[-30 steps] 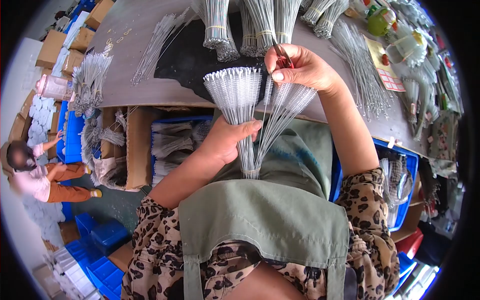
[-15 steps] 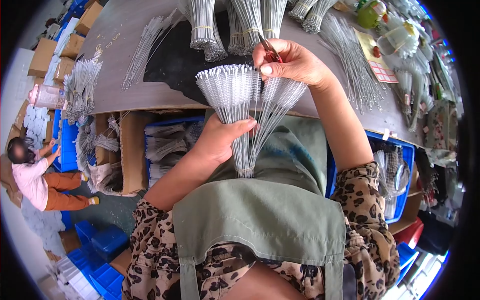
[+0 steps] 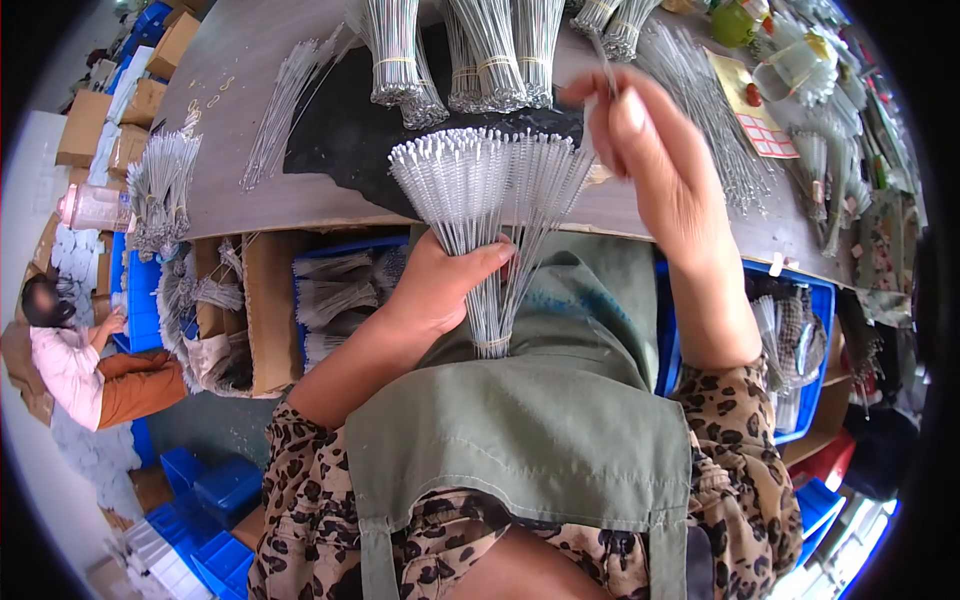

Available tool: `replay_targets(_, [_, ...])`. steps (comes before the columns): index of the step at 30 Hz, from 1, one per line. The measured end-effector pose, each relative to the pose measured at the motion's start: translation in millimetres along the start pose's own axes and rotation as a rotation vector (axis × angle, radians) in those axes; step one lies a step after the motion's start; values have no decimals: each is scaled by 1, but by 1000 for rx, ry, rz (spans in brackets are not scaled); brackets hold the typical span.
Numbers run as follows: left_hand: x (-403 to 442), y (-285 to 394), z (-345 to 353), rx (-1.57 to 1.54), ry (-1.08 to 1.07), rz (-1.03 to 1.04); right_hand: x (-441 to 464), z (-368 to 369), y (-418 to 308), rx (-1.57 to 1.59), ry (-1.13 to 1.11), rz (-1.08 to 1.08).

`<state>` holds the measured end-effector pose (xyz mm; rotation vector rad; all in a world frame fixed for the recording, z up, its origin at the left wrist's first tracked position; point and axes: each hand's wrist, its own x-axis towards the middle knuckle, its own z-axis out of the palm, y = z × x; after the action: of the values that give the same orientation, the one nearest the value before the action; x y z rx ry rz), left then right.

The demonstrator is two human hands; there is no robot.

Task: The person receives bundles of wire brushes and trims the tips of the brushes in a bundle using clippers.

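My left hand [image 3: 445, 283] is wrapped round a fanned bundle of thin wire brushes [image 3: 460, 195], white bristled ends up and a yellowish band round the stems near the apron. Part of the bundle spreads to the right beyond my thumb. Up and to the right of the bristles, my right hand [image 3: 650, 140] is apart from the bundle and blurred by motion. Its fingers are closed on a slim dark tool [image 3: 606, 66], whose tip points up and whose lower part is hidden by the fingers.
Banded wire bundles [image 3: 495, 65] stand on a black mat [image 3: 345, 140] at the table's back. Loose wires [image 3: 290, 105] lie left, more [image 3: 700, 120] right beside a yellow card [image 3: 750, 105]. Blue bins [image 3: 815, 350] and a cardboard box [image 3: 270, 310] sit below the edge. A person [image 3: 75, 350] is at far left.
My right hand has moved up and right, off the bristled ends, with the tool. The separated brushes now sit closer to the rest. The person at left has shifted slightly.
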<state>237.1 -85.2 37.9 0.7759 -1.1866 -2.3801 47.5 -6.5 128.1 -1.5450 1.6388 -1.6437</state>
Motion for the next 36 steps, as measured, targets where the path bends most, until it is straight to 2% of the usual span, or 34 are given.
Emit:
replay_targets(2, [-1,3,3,-9,-2,1,-26,0,-20,73,-120,232])
replay_targets(3, [-1,4,4,-14,-3,1,-35,-3,-19,146,-268,392])
replay_targets(5, [0,5,8,-2,3,2,-49,0,-12,133,-429,517])
replay_targets(11, [1,5,13,46,-11,-14,-61,3,6,39,-311,450])
replay_targets(14, [1,4,7,56,-26,-2,-61,7,9,7,-279,342])
replay_targets(36, [-3,5,9,35,-1,22,-59,10,10,-29,-256,400])
